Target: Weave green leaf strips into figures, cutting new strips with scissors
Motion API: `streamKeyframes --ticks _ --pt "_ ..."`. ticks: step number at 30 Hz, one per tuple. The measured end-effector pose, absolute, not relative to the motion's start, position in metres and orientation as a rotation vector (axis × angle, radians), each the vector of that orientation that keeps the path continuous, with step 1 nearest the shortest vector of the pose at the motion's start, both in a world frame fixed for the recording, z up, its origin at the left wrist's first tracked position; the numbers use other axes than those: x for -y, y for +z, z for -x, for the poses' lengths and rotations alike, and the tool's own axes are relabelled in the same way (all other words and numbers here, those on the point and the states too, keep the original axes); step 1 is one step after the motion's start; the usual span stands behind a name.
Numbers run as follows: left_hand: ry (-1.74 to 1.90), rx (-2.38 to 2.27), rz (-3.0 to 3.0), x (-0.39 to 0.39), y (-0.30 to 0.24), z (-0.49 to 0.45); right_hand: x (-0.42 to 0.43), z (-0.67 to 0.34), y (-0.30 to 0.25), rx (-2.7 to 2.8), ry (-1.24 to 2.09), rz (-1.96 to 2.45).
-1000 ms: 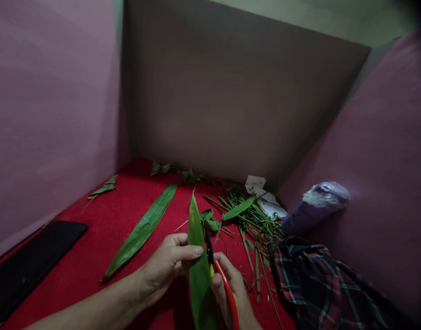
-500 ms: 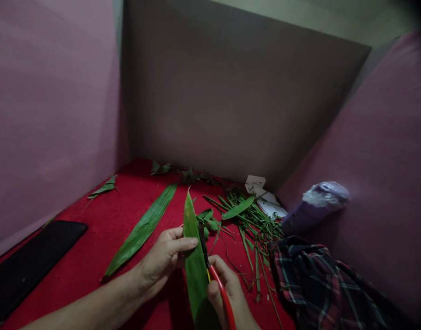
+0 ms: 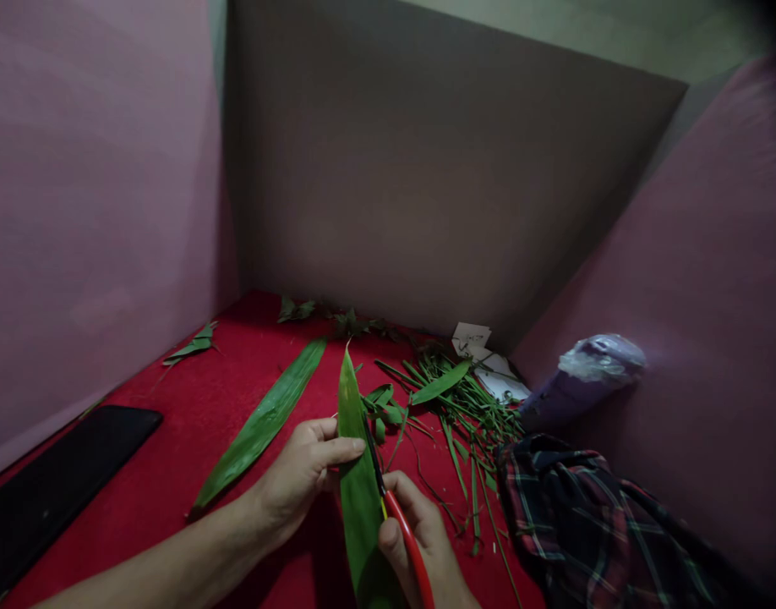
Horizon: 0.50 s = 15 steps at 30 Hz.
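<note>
Left hand pinches a leaf; right hand closes around scissors at its edge (blades near the left thumb). A wandering cut could nick either.

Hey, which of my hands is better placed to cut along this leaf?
Your right hand, most likely: it holds the red-handled scissors, their dark blades beside the right edge of the leaf. Your left hand pinches that leaf, thumb on top, so it seems better suited to steadying.
</note>
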State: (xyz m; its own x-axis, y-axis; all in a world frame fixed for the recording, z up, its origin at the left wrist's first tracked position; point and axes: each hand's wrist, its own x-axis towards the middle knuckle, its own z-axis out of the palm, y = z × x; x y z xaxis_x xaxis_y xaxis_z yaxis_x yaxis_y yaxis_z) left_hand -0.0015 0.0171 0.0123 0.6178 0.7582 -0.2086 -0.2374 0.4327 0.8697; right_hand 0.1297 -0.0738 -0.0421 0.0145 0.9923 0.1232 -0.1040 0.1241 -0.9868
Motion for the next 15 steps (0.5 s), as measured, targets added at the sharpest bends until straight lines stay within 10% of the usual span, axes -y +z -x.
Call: streamKeyframes --ticks 15 --pt "0.652 -0.632 -0.904 -0.015 0.0132 0.0031 0.0718 -0.1287 -0.0433 1.124 1.12 1.081"
